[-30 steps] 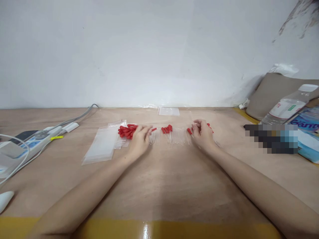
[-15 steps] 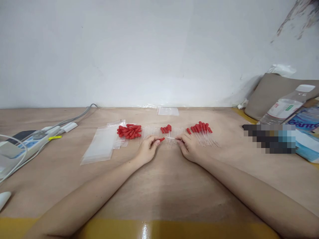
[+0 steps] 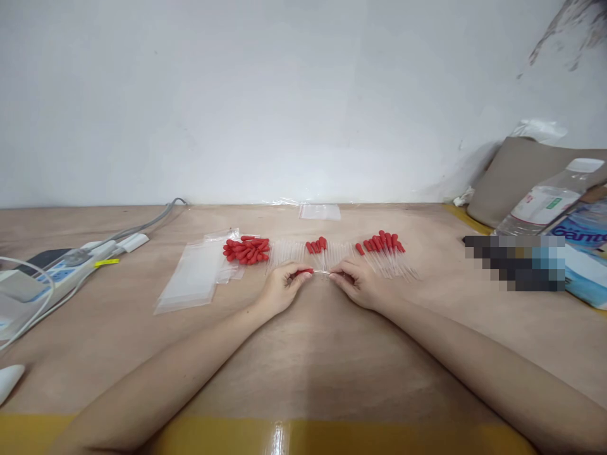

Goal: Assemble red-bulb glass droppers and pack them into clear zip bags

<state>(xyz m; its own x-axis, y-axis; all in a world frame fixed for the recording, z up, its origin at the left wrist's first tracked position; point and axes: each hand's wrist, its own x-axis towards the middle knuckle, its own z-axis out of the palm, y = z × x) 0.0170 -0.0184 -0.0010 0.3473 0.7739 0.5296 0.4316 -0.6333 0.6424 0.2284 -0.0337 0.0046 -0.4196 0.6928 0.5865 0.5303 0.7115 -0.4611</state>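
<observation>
1. Bulb (image 3: 306, 271), red, and tube (image 3: 322, 272), clear: end to end between the two hands, just in front of the rows; whether the tube has entered the bulb is too small to tell.
2. Left hand (image 3: 283, 284): thumb and fingertips pinched on the bulb.
3. Right hand (image 3: 356, 283): thumb and fingertips pinched on the tube.
4. Step in hand, as judged: fitting bulb to tube. Next move seems to call for a straight, steady push with a light grip, the tube looking thin and breakable.
5. Loose tubes (image 3: 340, 253): two side-by-side stretches beyond the hands.
6. Capped tubes (image 3: 323, 243): one small cluster between those stretches, one larger fan to the right.
7. Bulb pile (image 3: 245, 250): left of the loose tubes, at the edge of the clear bags (image 3: 190, 278).
8. Surface (image 3: 303, 360): wood-toned, beneath all.
</observation>
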